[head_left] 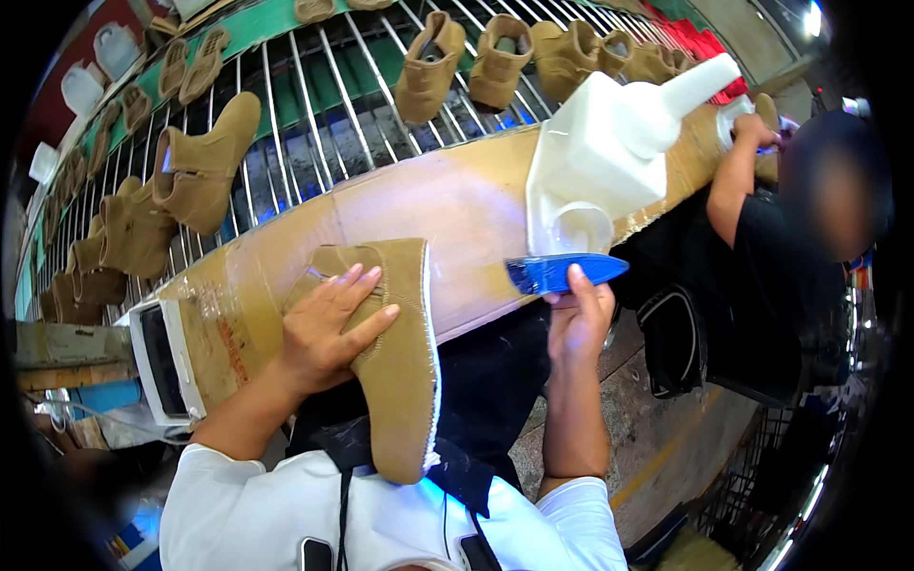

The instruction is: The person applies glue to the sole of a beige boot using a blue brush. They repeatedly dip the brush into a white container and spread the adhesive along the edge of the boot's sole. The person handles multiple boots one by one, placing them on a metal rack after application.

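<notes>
My left hand (328,328) rests on matt tan suede boot (395,362); my right hand (576,319) grips a glossy blue plastic brush (562,271) beside a smooth white plastic jug (600,152).

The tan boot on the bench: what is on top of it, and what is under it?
The left hand lies flat on the tan boot. Under it, the brown bench shows; the covered part cannot be seen.

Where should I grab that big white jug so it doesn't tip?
Probably by the loop handle at the bottom of the white jug, coming from the person's side of the bench. The jug leans with its spout pointing up and away, so the handle faces you.
</notes>
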`<state>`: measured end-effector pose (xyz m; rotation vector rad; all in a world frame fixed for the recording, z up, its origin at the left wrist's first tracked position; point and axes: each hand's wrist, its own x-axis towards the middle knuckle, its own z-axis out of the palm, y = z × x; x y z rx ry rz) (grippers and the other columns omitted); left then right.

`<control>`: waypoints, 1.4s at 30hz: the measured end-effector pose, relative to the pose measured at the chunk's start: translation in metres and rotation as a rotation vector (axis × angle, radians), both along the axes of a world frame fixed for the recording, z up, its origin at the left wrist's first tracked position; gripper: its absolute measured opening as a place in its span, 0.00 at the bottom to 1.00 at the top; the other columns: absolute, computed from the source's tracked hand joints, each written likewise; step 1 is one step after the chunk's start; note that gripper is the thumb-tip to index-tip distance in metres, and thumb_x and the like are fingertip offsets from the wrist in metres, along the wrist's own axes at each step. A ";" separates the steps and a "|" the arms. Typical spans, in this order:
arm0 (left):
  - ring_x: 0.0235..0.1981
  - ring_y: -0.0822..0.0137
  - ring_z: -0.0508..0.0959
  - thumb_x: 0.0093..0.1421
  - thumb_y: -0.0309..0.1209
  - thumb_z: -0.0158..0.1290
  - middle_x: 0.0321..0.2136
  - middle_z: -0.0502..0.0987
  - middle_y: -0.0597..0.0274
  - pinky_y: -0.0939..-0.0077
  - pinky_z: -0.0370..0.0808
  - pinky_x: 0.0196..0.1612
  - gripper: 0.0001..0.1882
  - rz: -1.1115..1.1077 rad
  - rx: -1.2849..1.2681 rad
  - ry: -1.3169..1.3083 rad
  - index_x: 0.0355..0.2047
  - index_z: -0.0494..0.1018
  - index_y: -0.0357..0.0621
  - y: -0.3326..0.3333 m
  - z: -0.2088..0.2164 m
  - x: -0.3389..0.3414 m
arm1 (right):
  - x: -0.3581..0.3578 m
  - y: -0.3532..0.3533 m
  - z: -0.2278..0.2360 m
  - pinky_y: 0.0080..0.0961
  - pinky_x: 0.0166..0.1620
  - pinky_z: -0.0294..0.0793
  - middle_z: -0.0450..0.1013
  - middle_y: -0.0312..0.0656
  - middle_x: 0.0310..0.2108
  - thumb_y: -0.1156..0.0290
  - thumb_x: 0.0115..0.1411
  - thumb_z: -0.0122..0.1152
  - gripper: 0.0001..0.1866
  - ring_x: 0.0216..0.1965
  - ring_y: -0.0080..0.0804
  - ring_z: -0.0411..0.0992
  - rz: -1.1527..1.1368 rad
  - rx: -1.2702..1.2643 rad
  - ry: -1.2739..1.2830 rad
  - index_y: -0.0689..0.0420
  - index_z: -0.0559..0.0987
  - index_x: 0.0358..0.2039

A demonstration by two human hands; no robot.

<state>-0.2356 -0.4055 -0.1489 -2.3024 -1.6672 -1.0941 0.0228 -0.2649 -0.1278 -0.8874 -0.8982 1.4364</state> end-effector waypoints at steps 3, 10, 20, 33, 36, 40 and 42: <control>0.49 0.47 0.77 0.47 0.35 0.62 0.50 0.74 0.44 0.58 0.75 0.48 0.24 0.020 0.032 -0.012 0.47 0.72 0.56 -0.004 -0.008 0.002 | -0.032 -0.018 -0.012 0.18 0.28 0.69 0.75 0.40 0.30 0.72 0.59 0.58 0.10 0.27 0.23 0.71 0.170 -0.054 0.020 0.63 0.73 0.38; 0.50 0.49 0.76 0.50 0.35 0.59 0.50 0.74 0.47 0.60 0.75 0.48 0.21 0.036 0.061 -0.015 0.47 0.73 0.60 -0.004 -0.013 0.005 | -0.074 0.008 -0.041 0.19 0.33 0.67 0.72 0.36 0.28 0.71 0.58 0.60 0.07 0.28 0.21 0.68 0.119 0.061 -0.213 0.61 0.74 0.32; 0.49 0.52 0.77 0.54 0.34 0.56 0.50 0.75 0.48 0.65 0.77 0.46 0.18 0.074 0.075 0.050 0.46 0.72 0.65 -0.008 -0.021 0.006 | -0.056 -0.036 -0.021 0.22 0.29 0.67 0.72 0.39 0.27 0.74 0.54 0.60 0.06 0.26 0.24 0.68 0.156 0.058 -0.252 0.62 0.74 0.30; 0.49 0.54 0.78 0.57 0.34 0.52 0.50 0.75 0.49 0.66 0.77 0.46 0.16 0.090 0.068 0.077 0.47 0.71 0.66 -0.007 -0.018 0.005 | -0.039 -0.060 -0.007 0.22 0.37 0.68 0.72 0.43 0.31 0.74 0.54 0.62 0.09 0.32 0.26 0.70 0.245 0.220 -0.317 0.67 0.76 0.31; 0.49 0.54 0.78 0.57 0.34 0.51 0.50 0.75 0.50 0.66 0.77 0.46 0.16 0.095 0.070 0.076 0.47 0.71 0.66 -0.007 -0.018 0.005 | -0.032 -0.063 -0.002 0.24 0.40 0.69 0.73 0.45 0.32 0.74 0.52 0.63 0.09 0.34 0.29 0.70 0.269 0.303 -0.404 0.67 0.77 0.31; 0.49 0.54 0.78 0.57 0.34 0.51 0.50 0.75 0.50 0.66 0.77 0.46 0.16 0.096 0.062 0.069 0.47 0.71 0.66 -0.008 -0.018 0.005 | -0.020 -0.059 0.003 0.24 0.39 0.69 0.73 0.45 0.33 0.75 0.52 0.63 0.09 0.34 0.28 0.70 0.314 0.264 -0.377 0.67 0.76 0.30; 0.49 0.54 0.78 0.57 0.34 0.51 0.49 0.75 0.50 0.66 0.77 0.46 0.16 0.097 0.062 0.064 0.46 0.72 0.66 -0.007 -0.017 0.006 | -0.026 -0.058 0.006 0.23 0.39 0.69 0.72 0.45 0.33 0.75 0.52 0.63 0.09 0.33 0.27 0.70 0.249 0.181 -0.346 0.67 0.76 0.31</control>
